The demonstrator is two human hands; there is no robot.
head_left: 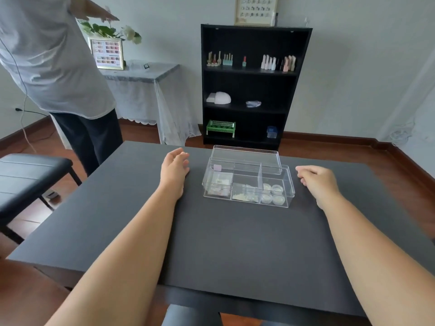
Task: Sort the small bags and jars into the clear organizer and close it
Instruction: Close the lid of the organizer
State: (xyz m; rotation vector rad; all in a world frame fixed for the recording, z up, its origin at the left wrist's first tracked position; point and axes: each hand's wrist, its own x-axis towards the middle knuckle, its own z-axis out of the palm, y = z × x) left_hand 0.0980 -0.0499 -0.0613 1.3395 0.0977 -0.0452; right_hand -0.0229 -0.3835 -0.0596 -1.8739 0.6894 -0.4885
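Observation:
The clear organizer (289, 184) stands on the dark table (211, 243), its hinged lid (246, 155) tipped up at the back. Its left compartment holds small bags (217, 187) and a pink block (217, 167). The middle compartment holds more small bags (246, 194), and the right one holds several round jars (273, 194). My left hand (175, 169) rests on the table left of the organizer, fingers apart, holding nothing. My right hand (316, 180) hovers to the right of it, fingers loosely curled and empty.
Another person (54, 67) stands at the table's far left corner. A black padded bench (28, 170) sits to the left. Beyond the table stand a black bookshelf (251, 85) with bottles and a cloth-covered side table (143, 90).

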